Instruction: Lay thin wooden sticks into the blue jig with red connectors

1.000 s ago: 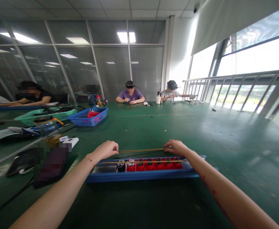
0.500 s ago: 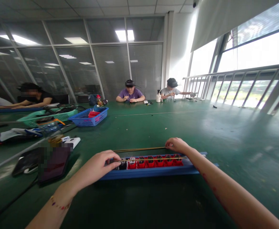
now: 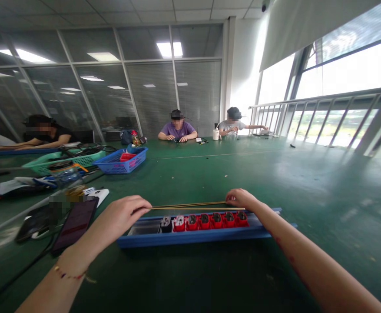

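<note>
Pinching thin sticks (image 3: 193, 208) with left hand (image 3: 125, 215) and right hand (image 3: 240, 198), nearly closed, above green worktop (image 3: 183, 187) — glass partition (image 3: 151, 100) beyond both, railing (image 3: 340, 96) rightward.

A green tabletop (image 3: 275, 178), glossy toward the window, carries a long blue tray (image 3: 190, 240) at the near side. To the left lie a dark slab (image 3: 77, 219), a lidded jar (image 3: 67, 174), a green basket (image 3: 35, 166) and a blue basket (image 3: 117, 167); farther off stands a white container (image 3: 215, 135).
</note>
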The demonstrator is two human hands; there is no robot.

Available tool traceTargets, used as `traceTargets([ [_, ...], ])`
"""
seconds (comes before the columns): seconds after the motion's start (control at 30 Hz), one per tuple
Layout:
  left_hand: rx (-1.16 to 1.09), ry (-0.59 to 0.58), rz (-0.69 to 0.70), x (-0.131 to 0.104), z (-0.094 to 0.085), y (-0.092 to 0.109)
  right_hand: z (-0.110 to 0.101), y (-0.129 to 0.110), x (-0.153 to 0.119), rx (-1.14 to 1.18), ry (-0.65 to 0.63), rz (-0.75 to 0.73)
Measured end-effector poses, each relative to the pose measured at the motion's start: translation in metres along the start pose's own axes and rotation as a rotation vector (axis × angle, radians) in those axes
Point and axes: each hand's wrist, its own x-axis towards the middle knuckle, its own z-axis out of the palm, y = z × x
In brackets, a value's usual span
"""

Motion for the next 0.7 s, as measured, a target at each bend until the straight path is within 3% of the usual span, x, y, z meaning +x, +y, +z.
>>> traceTargets([
  [0.13, 0.006, -0.052, -0.038, 0.012, -0.002, -0.016, -0.001, -0.001, -0.001, 0.015, 0.045, 0.049],
  [0.27, 0.013, -0.173, -0.037, 0.031, 0.019, -0.023, -0.003, -0.004, -0.002, 0.051, 0.072, 0.078],
  [0.4, 0.017, -0.282, -0.063, 0.051, 0.043, -0.026, -0.004, -0.008, -0.003, 0.003, 0.001, -0.008],
  [0.7, 0.119, -0.336, -0.058, 0.073, 0.080, -0.032, -0.007, -0.011, -0.003, -0.023, -0.043, -0.142],
])
